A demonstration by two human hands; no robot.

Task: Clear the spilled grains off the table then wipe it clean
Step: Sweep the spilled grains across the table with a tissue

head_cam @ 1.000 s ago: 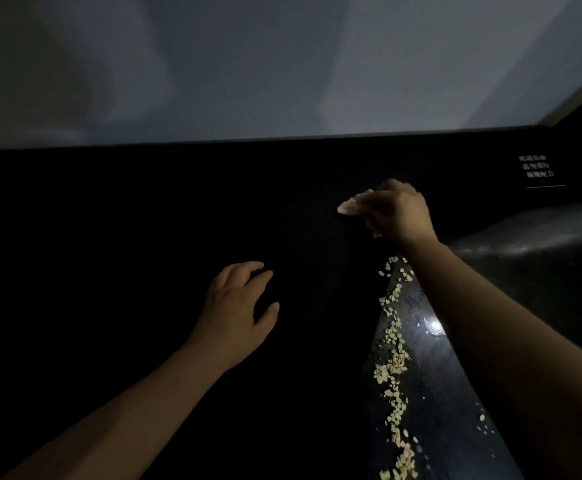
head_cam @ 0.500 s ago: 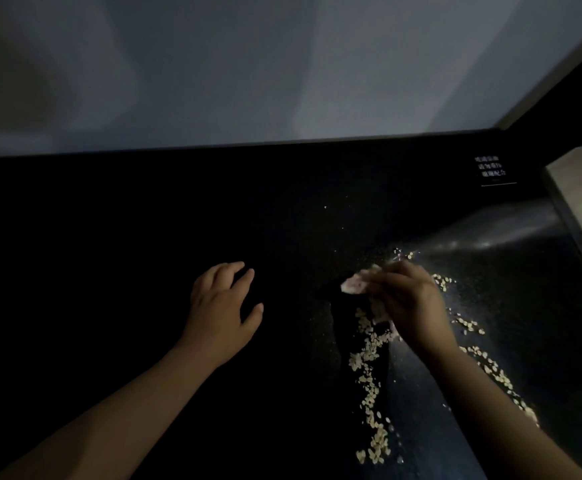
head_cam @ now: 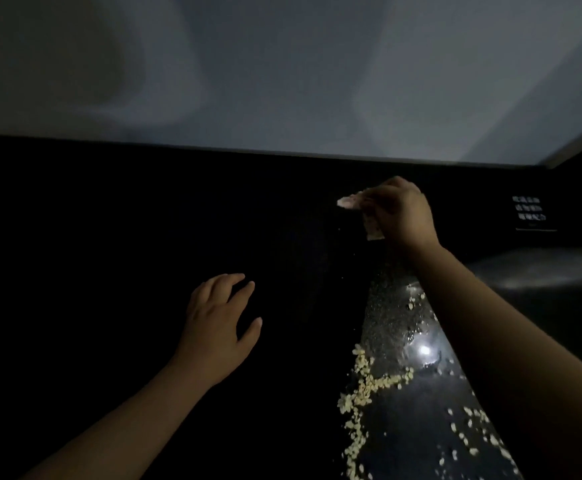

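Since half a second ago the right hand [head_cam: 400, 213] has gone from the middle of the spill out toward the far edge of the table [head_cam: 404, 327]; the left hand [head_cam: 218, 327] has barely shifted. Right hand: fingers curled, pinching a small pale crumpled cloth [head_cam: 352, 202], one corner of it hanging below the knuckles. Whether the cloth touches the surface cannot be told in this light. Left hand: fingers spread and relaxed, holding nothing, lying low over the dark middle of the table; contact not certain. The grains [head_cam: 362, 386] sit in a ragged line running toward the near edge, with a thinner branch and loose strays to its right, all on the lit, glossy strip under the right forearm. A few single specks lie just below the cloth. A small white-lettered label [head_cam: 530, 213] shows at the far right corner, unreadable. Judgement: a further pull toward the near edge looks set up. Risks: the cloth is small against the width of the spill, so a stroke may pass between the strays and leave them; a fast stroke may flick grains over the near edge, since no hand is cupped there to catch them; the left part of the table is too dark to check for missed grains.
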